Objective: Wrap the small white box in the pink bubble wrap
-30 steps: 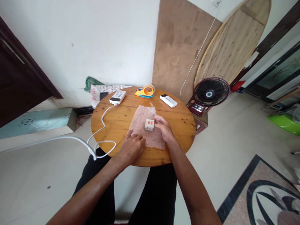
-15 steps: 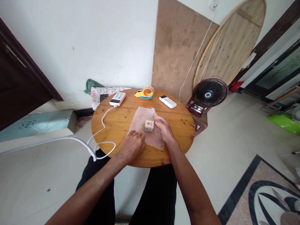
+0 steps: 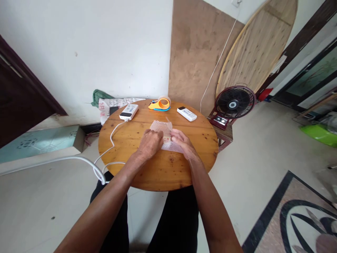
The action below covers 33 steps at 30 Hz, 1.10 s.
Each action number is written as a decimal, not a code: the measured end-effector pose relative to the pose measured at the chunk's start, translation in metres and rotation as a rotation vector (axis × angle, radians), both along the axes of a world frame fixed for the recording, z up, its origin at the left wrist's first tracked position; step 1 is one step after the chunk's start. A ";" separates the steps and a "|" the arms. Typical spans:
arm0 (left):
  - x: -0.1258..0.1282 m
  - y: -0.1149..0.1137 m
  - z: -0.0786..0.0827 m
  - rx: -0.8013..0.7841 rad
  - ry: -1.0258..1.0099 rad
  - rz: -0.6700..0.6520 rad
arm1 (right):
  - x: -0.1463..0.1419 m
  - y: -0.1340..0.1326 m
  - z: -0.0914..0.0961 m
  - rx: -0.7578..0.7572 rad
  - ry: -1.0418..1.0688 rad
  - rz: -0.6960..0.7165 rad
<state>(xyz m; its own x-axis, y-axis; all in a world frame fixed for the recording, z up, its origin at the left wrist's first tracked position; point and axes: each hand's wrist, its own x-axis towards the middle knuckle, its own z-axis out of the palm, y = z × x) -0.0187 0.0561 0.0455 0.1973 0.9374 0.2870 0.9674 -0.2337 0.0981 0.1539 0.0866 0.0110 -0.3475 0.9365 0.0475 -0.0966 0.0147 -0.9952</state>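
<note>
A sheet of bubble wrap (image 3: 160,126) lies on the round wooden table (image 3: 168,175), its near part folded up over a small printed box (image 3: 167,138). Part of the box shows between my hands; the rest is hidden. My left hand (image 3: 151,143) has its fingers curled down on the left side of the wrap, gripping its near flap. At the right edge, close beside the box, my right hand (image 3: 183,142) pinches the wrap between thumb and fingers.
An orange tape dispenser (image 3: 160,104) stands at the table's back. White power banks lie left (image 3: 129,111) and right (image 3: 186,114) of it, the left one with a white cable (image 3: 112,138). A fan (image 3: 233,104) sits on a stool to the right.
The near edge of the bubble wrap has come up and away from me, over the box. My left hand has moved slightly forward with it; my right hand stays by the box.
</note>
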 end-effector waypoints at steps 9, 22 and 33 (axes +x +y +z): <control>0.002 0.021 -0.011 0.023 -0.137 -0.027 | -0.006 0.012 -0.022 0.113 -0.250 -0.164; -0.008 0.016 -0.034 -0.087 -0.602 0.048 | -0.008 0.014 -0.029 0.248 -0.281 -0.234; -0.008 0.024 -0.056 -0.204 -1.084 0.052 | -0.006 0.024 0.002 0.165 -0.464 0.006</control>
<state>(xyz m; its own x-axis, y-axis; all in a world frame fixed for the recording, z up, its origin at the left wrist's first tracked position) -0.0268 0.0802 -0.0109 -0.1068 0.9866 0.1231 0.3531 -0.0782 0.9323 0.1484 0.1105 0.0132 -0.3727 0.9273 0.0337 0.3559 0.1764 -0.9177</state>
